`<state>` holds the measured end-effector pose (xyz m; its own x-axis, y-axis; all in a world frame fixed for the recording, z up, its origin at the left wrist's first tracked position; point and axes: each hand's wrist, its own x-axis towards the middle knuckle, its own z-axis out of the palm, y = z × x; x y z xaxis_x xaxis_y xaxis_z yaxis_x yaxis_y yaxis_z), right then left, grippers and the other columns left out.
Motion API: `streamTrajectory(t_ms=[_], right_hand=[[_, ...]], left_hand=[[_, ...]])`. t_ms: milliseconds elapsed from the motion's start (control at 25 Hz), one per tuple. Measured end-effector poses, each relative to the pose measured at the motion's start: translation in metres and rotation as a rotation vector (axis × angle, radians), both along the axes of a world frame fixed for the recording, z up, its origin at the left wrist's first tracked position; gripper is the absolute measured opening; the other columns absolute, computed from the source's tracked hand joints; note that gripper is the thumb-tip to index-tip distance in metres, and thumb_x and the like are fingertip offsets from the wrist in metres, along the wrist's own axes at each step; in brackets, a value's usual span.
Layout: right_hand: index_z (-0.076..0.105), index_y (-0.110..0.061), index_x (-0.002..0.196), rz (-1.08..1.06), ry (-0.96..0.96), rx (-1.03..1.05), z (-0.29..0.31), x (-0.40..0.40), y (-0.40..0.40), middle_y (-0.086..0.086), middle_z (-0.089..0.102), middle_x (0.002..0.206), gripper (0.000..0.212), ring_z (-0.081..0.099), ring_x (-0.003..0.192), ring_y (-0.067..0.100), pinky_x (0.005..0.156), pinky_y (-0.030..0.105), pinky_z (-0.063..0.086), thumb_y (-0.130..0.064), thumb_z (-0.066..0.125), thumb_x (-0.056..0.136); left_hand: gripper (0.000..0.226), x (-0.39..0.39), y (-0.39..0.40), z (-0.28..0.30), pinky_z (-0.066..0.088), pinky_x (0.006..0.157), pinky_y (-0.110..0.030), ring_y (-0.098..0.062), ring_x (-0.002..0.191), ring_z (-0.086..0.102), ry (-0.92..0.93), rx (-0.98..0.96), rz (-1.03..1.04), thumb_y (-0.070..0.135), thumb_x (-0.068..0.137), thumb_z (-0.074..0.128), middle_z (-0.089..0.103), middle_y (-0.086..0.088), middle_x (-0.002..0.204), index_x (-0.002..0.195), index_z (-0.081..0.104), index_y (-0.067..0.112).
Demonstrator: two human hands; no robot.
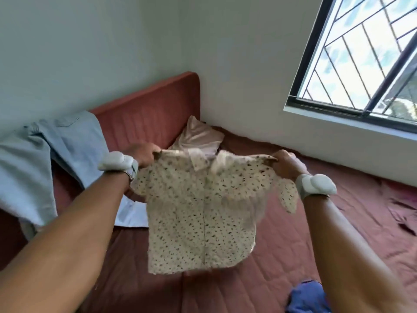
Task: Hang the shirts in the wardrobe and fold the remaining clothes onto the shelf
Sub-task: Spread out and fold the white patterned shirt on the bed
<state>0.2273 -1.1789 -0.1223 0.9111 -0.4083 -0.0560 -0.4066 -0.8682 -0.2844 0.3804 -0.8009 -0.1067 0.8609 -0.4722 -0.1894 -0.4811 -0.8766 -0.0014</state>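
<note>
Two hands hold a cream shirt with small dark specks up in the air above the bed, which is covered in a reddish-brown quilted sheet. The left hand pinches the shirt's shoulder on one side, fingers curled around the fabric; the right hand grips the opposite shoulder the same way. The shirt hangs spread between them, collar at the top, hem loose over the bed, clear of the sheet. Each wrist carries a white band-mounted device.

Behind the shirt, toward the bed's headboard, lies a pale pink garment, crumpled against the corner. Left of the shirt, pale blue jeans are draped over the headboard and down onto the bed, with a white piece of cloth just below them. Below the shirt, at the bed's near edge, sits a bunched blue garment. Right of the shirt, a dark red cloth lies flat on the sheet. A barred window stands above the bed's far side.
</note>
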Motion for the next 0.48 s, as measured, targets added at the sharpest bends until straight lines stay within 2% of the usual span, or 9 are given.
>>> streamTrajectory(t_ms=[40,160,280,320,400,480], right_hand=[[0.068,-0.030,0.102,-0.049,-0.053,0.003,0.001,0.000,-0.002,0.010,0.065,0.110,0.026,0.060,0.105,0.033,0.088,0.039,0.049,-0.046,0.053,0.089],[0.067,-0.028,0.105,-0.044,-0.139,-0.036,0.014,0.005,-0.002,0.013,0.064,0.115,0.026,0.058,0.107,0.035,0.092,0.045,0.048,-0.041,0.051,0.090],[0.069,-0.027,0.110,-0.132,-0.136,-0.253,0.023,0.021,-0.008,0.013,0.057,0.122,0.024,0.047,0.118,0.034,0.097,0.046,0.041,-0.032,0.054,0.092],[0.069,-0.026,0.110,-0.184,-0.123,-0.319,0.024,0.024,-0.009,0.013,0.053,0.123,0.024,0.044,0.120,0.034,0.096,0.046,0.040,-0.029,0.054,0.091],[0.071,-0.018,0.106,-0.323,-0.112,-0.357,0.024,0.041,-0.011,0.015,0.054,0.114,0.024,0.050,0.111,0.035,0.085,0.042,0.043,-0.021,0.054,0.090],[0.071,-0.012,0.100,-0.449,-0.120,-0.286,0.025,0.049,-0.014,0.016,0.062,0.103,0.022,0.060,0.098,0.036,0.074,0.037,0.044,-0.017,0.054,0.087]], left_hand=[[0.031,0.003,0.000,0.005,0.042,0.081,-0.030,-0.024,0.103,0.057,-0.043,-0.063,0.034,0.009,0.091,0.048,0.064,-0.003,0.111,0.111,0.068,0.022],[0.026,0.011,-0.008,0.012,0.044,0.075,-0.032,-0.025,0.089,0.056,-0.221,-0.190,0.089,0.014,0.094,0.048,0.068,-0.009,0.107,0.105,0.069,0.022],[0.027,0.029,-0.018,0.007,0.048,0.083,-0.043,-0.036,0.099,0.054,-0.442,-0.278,0.190,0.013,0.093,0.050,0.058,-0.016,0.104,0.102,0.073,0.023],[0.027,0.030,-0.025,0.005,0.048,0.080,-0.044,-0.037,0.097,0.055,-0.515,-0.262,0.231,0.010,0.092,0.051,0.056,-0.016,0.100,0.097,0.074,0.023],[0.026,0.045,-0.048,0.003,0.049,0.068,-0.040,-0.034,0.082,0.061,-0.574,-0.220,0.319,0.003,0.090,0.050,0.060,-0.014,0.088,0.093,0.074,0.013],[0.027,0.058,-0.071,0.000,0.050,0.069,-0.040,-0.035,0.083,0.064,-0.490,-0.254,0.453,0.002,0.093,0.045,0.066,-0.017,0.091,0.099,0.071,0.002]])
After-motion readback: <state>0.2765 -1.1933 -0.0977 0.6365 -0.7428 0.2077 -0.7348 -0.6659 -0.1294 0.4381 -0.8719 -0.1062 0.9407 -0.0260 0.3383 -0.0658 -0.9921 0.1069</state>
